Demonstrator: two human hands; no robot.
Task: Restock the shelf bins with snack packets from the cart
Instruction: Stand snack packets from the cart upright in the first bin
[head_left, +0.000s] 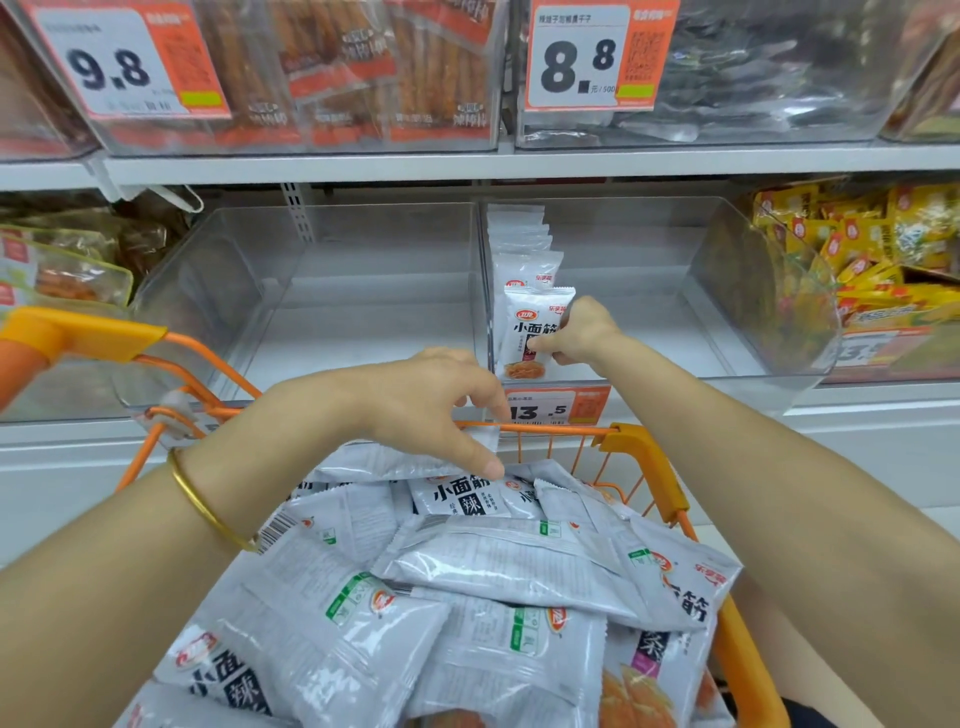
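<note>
White snack packet (535, 332), printed with black characters and a red logo, stands upright at the front of a row of like packets (522, 244) lined along the left wall of the right-hand clear bin (753, 312) on the middle shelf. The right hand (582, 332) pinches this front packet at its right edge, fingers (543, 343) closed on it, thumb below. The neighbouring clear bin (311, 291) to the left is beside it, separated by a shared transparent wall. An orange price tag (558, 405) reading 13.5 hangs on the bin front just below the held packet.

The left hand (441, 405) reaches down over the far rim of the orange cart (644, 467), fingers curled and touching the topmost of the heaped packets (467, 582); whether they grip one cannot be told. A gold bangle (208, 504) circles the left wrist. Upper shelf bins carry price tags 9.8 (111, 65) and 8.8 (576, 60); yellow packets (857, 244) fill the bin at far right.
</note>
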